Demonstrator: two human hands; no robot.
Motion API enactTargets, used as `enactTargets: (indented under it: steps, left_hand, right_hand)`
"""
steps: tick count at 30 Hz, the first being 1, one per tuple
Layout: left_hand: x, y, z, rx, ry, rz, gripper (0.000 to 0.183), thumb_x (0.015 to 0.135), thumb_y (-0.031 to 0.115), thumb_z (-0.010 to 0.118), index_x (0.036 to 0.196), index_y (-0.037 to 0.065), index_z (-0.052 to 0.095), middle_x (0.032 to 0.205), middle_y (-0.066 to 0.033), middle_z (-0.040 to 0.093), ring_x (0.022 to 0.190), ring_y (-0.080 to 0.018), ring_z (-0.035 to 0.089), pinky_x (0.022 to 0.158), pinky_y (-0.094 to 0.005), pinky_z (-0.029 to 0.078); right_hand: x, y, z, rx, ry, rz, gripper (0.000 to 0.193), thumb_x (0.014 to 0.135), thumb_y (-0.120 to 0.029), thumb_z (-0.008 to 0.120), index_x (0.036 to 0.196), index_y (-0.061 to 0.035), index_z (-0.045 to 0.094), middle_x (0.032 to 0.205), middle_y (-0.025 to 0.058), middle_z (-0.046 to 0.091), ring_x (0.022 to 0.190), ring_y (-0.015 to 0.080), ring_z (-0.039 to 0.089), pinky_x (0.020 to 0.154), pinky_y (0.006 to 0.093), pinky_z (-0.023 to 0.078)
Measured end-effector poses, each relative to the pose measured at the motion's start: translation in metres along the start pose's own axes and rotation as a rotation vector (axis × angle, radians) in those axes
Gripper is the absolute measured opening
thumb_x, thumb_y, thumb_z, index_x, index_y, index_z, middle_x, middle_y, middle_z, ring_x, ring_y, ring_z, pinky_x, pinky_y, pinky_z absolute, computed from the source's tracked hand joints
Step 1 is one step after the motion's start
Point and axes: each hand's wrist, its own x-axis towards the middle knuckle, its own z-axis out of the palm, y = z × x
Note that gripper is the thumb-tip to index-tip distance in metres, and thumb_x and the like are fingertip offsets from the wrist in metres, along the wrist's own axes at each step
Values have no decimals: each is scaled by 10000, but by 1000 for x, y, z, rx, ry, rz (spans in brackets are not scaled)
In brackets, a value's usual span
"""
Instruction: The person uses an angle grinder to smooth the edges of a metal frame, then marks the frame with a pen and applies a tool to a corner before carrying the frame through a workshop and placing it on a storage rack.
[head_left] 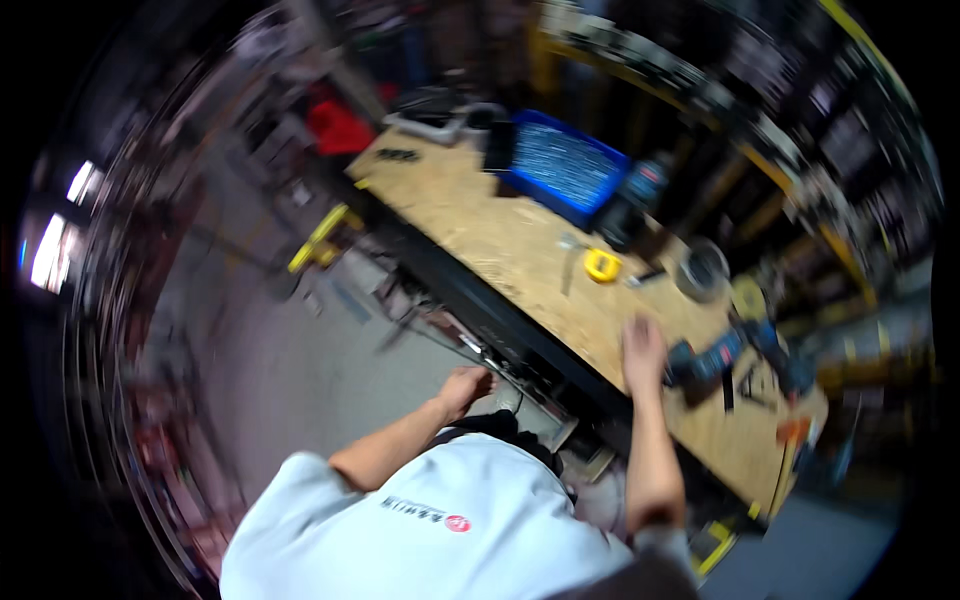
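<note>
My left hand (pixel 468 391) is curled in front of my waist, short of the bench's front edge. Whatever its fingers may hold is hidden. Over the wooden workbench (pixel 500 245) is my right hand (pixel 645 350), its fingers smeared by motion, so their grip cannot be made out. Just right of it lies a blue and black cordless power tool (pixel 722 352). Beyond that hand is a yellow tape measure (pixel 602 265). A blue bin (pixel 597 214) full of shiny, thin metal-looking pieces stands at the bench's far side, with a dark cordless drill (pixel 636 200) beside it.
A round tin-like container (pixel 702 271) and a roll of tape (pixel 748 298) sit at the bench's right. An orange-handled tool (pixel 795 431) lies near the right end. Racks (pixel 760 165) stand behind. A yellow tool or clamp (pixel 322 240) juts out left of the bench.
</note>
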Motion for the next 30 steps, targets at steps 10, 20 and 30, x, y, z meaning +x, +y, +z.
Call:
enactTargets:
  steps: [10,20,30]
  left_hand:
    - [160,-26,-13,-416,452,-184,558,1024,535,405,879,41,620,738,-66,571,573,-192,488,481,-361,402]
    - [158,5,31,-909,497,-203,648,1056,545,387,1410,29,558,1485,-129,568,1288,-323,593,1061,-504,485]
    - [193,-7,45,-682,716,-385,643,1026,495,369,1383,27,626,1473,-112,610,1291,-300,600,1115,-416,430]
  right_hand:
    - [-160,-44,-99,-995,-197,30,740,776,-272,857,1365,59,556,1293,267,607,1266,451,499,1084,590,341]
    - [-140,-54,-92,-1108,-441,117,566,635,-187,951,1079,38,681,1148,273,659,1132,453,595,1003,523,460]
    - [-142,-67,-115,-990,-448,70,435,661,-126,931,763,35,540,754,272,609,760,472,619,703,485,504]
